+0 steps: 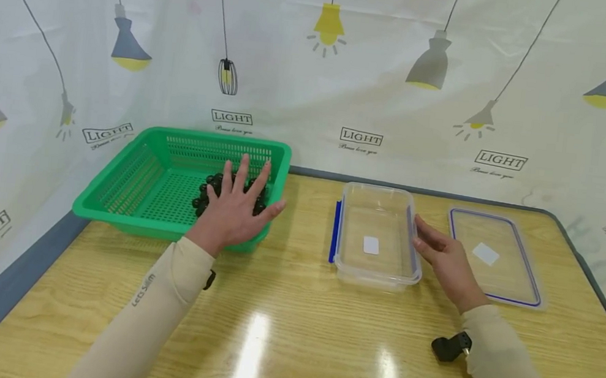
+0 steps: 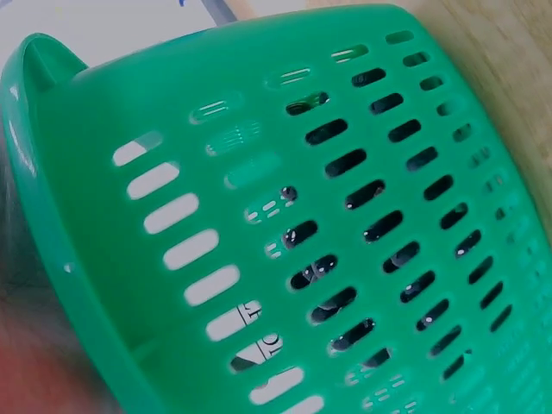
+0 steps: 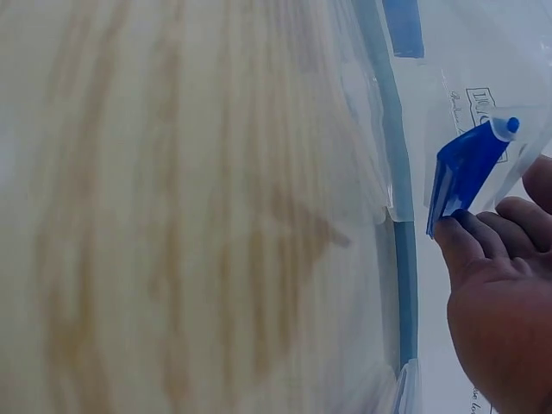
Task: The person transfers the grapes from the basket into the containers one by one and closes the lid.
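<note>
Left of centre, the black beads [image 1: 208, 194] lie heaped in the green basket [image 1: 131, 186], and the left hand [image 1: 234, 206] spreads wide and flat right over them, fingers straight. Centre frame, the clear plastic container [image 1: 378, 234] sits open; the right hand [image 1: 445, 259] rests against its right wall, fingertips [image 3: 470, 237] touching a blue latch [image 3: 466, 168]. Its lid [image 1: 495, 255] lies just beyond, at right. A lamp-printed curtain [image 1: 382, 68] backs the wooden table [image 1: 287, 341].

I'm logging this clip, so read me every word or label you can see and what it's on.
"LIGHT": printed repeatedly on the backdrop cloth; the small script beneath is too blurred to read.
"Lets Slim": on the left sleeve.
White labels in the clear container and on its lid: no text legible.
</note>
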A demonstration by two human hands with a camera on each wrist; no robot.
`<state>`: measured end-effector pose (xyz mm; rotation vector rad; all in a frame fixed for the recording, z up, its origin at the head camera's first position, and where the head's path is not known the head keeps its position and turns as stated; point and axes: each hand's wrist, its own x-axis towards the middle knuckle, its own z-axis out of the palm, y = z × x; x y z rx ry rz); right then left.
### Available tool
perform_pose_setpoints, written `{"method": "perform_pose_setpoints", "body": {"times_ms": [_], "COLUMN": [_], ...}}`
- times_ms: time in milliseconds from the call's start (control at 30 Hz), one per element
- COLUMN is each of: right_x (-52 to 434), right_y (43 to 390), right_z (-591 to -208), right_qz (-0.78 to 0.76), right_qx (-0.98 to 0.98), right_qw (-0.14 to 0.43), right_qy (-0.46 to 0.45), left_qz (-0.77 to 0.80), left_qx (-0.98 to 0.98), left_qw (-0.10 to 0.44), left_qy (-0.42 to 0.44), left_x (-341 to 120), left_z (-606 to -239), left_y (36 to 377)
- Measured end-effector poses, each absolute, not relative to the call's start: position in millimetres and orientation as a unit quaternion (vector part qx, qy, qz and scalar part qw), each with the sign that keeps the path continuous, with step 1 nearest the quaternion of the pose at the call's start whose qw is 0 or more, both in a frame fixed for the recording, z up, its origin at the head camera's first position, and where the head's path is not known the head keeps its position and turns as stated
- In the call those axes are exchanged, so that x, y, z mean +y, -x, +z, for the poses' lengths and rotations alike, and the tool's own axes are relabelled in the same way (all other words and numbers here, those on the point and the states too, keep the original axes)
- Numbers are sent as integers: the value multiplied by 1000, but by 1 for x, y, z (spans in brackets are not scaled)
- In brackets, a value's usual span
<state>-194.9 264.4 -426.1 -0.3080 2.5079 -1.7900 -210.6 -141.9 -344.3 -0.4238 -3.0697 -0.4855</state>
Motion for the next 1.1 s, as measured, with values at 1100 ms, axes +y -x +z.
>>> {"method": "perform_pose_setpoints", "body": {"times_ms": [1100], "right_x": [265], "right_y": [193], "right_z": [-426], "right_qz": [-584], "right_qx": [806], "right_qw": [29], "right_qy": [91], "left_qz": [-6], "left_qx": [-979], "left_qw": [-146], "left_qy": [141], "left_x": [-149], "left_z": [-361], "left_y": [251]}}
